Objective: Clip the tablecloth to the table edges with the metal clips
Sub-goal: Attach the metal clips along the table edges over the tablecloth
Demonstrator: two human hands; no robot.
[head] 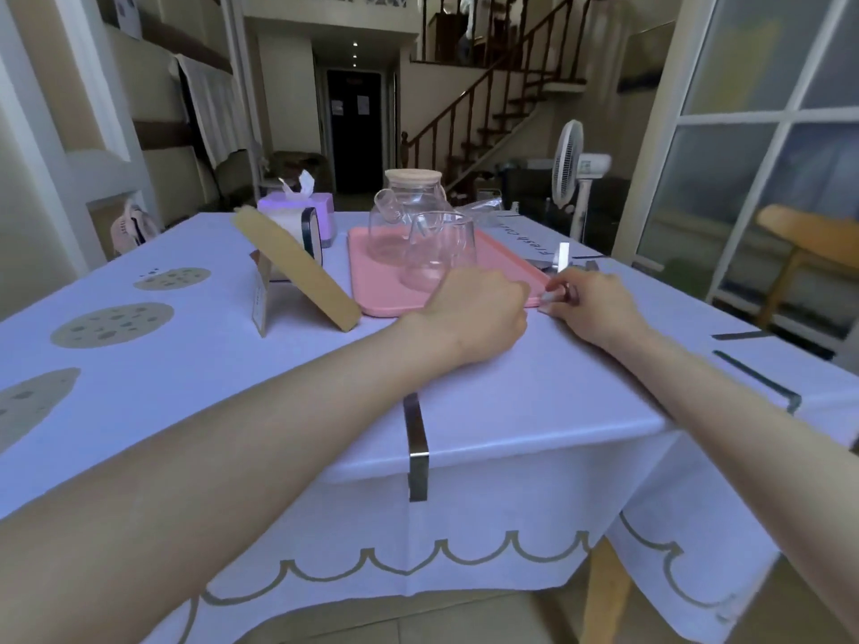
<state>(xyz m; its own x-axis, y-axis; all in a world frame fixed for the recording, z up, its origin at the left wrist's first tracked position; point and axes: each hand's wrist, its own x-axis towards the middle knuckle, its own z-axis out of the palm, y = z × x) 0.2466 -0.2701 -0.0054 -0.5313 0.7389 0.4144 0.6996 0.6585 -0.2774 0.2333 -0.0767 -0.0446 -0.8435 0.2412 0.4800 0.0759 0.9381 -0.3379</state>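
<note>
Head view. Both arms reached across the tablecloth [534, 388] toward twelve o'clock. Left hand [479, 313] lay knuckles-up, fingers curled loosely down at the near right corner of the pink tray [372, 276]; whether anything sat under those fingers could not be told. Right hand [599, 309] rested just beside it at three o'clock, thumb and forefinger pinched around a small pale piece at the tray corner, blurred, possibly a clip end but not clear enough to name. Another metal clip [563, 257] stood upright just beyond the right hand at one o'clock.

Fixed clip [417, 446] gripped the near table edge at six o'clock of the hands, bent over cloth top and overhang. Dark clip [762, 378] sat on the right-hand edge at four o'clock.

On the tray: glass teapot [409, 211] with a wooden lid, and a glass pitcher [441, 253] touching distance from the left hand at eleven o'clock. Wooden stand [302, 271] leaned at nine o'clock, tissue box [311, 211] behind it. Standing fan [574, 174] beyond the table at one o'clock.
</note>
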